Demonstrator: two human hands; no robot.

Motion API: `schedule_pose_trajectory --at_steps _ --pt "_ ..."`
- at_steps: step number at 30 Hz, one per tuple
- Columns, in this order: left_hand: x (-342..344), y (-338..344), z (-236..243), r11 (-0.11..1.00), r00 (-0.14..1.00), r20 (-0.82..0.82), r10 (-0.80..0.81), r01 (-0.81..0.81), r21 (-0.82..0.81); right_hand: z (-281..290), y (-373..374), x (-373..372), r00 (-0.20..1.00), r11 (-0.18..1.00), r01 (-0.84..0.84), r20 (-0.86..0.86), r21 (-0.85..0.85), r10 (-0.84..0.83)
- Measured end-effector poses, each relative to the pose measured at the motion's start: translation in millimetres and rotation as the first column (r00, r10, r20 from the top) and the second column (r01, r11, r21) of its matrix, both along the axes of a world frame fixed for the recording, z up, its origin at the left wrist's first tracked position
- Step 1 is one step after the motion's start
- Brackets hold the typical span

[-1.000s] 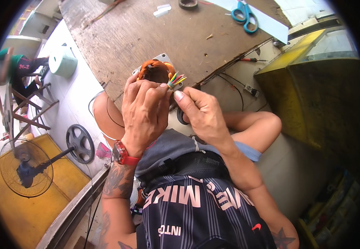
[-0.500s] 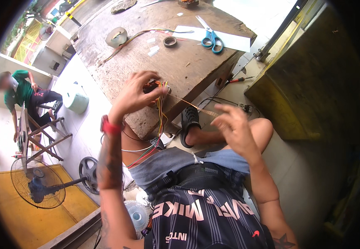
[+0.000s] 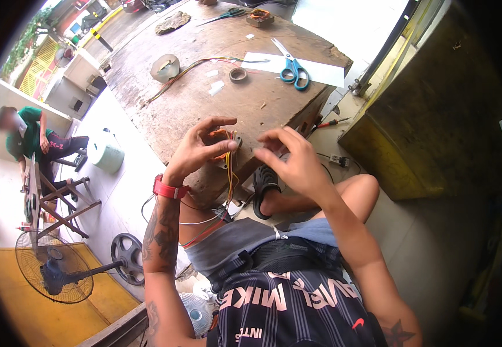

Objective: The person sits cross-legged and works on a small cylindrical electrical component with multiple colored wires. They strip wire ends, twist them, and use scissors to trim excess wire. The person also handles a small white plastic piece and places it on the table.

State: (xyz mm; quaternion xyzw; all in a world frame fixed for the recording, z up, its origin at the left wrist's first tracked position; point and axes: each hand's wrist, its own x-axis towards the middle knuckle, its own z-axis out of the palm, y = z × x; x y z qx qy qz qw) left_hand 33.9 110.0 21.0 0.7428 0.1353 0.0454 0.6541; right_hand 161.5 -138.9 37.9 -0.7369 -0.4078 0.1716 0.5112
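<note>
Near the table's front corner sits a small motor stator [image 3: 218, 137] with orange-copper windings. My left hand [image 3: 196, 149] curls round its left side, thumb on the near face and forefinger stretched above it. Several yellow, red and dark lead wires [image 3: 229, 173] hang from the stator over the table edge toward my lap. My right hand [image 3: 291, 156] hovers just to the right, apart from the stator, its fingers bent and thumb and forefinger slightly parted. Nothing can be made out between them; the fingertips are a little blurred.
On the wooden table [image 3: 251, 110] lie blue-handled scissors [image 3: 294, 75] on white paper, a tape roll [image 3: 238, 74], a wire bundle [image 3: 196, 65] and a stone [image 3: 173, 23]. Another wound coil [image 3: 260, 17] sits at the far end. A standing fan [image 3: 54, 266] and a seated co-worker [image 3: 31, 136] are left.
My right hand has moved up and left, closer to the stator. The brown cord stretched between it and the stator no longer shows. My left hand has shifted slightly down, still at the stator.
</note>
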Motion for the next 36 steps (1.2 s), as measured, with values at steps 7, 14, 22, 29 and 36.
schedule_pose_trajectory --at_steps 7,14,22,29,36 --pt "1 1 -9 1.0 0.997 0.078 0.015 -0.014 -0.017 -33 61 12 0.991 0.998 -0.047 -0.122 0.035 0.051" --pt "1 -2 -1 0.996 0.997 0.045 0.06 -0.057 -0.073 -36 58 14 0.924 0.992 -0.08 -0.366 0.101 0.112" --pt "2 -8 5 0.982 0.983 -0.062 0.172 -0.176 -0.065 -33 53 18 0.905 0.994 -0.098 -0.413 0.044 0.108" --pt "3 -11 -2 0.993 0.993 0.028 0.113 -0.114 0.033 -33 57 17 0.9 0.995 -0.095 -0.423 0.042 0.103" --pt "-33 12 20 0.852 0.987 0.055 -0.154 0.104 0.513 -35 43 28 0.947 0.99 -0.138 -0.291 0.023 0.138"
